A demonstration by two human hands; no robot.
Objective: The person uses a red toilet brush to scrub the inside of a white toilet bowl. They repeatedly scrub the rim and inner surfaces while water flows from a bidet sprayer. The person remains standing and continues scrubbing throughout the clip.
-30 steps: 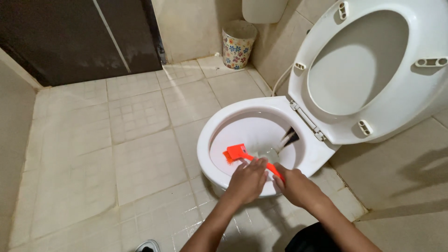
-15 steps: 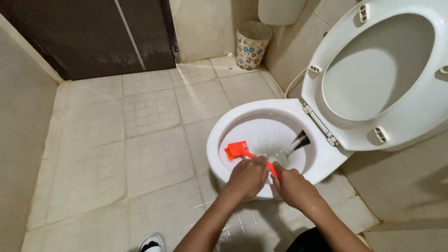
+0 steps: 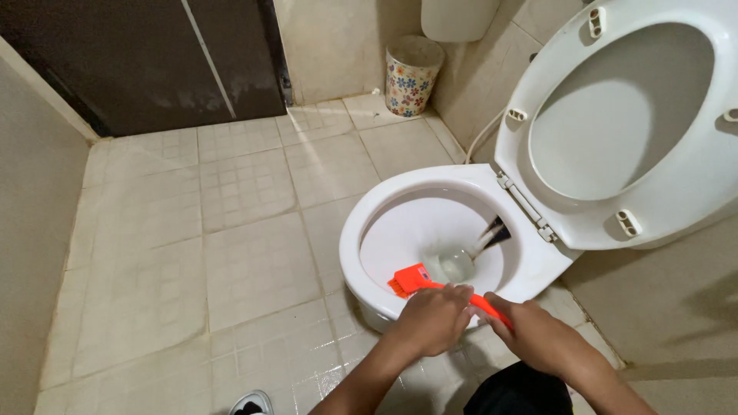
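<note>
An orange toilet brush (image 3: 419, 280) lies low inside the white toilet bowl (image 3: 369, 230), its bristled head against the near inner wall just ahead of the knuckles, its thin handle running back and to the right between both hands. The left hand (image 3: 432, 319) is curled closed over the forward part of the handle, palm down, forearm slanting up from the lower edge of the view. The right hand (image 3: 538, 334) is wrapped shut around the rear end of the handle, just beside and slightly behind the left, wrist bent toward the bowl. Beyond the hands, the seat and lid (image 3: 623, 123) stand raised. Far ahead to the left sits a flowered bin (image 3: 411, 73) on the tiled floor (image 3: 246, 230).
</note>
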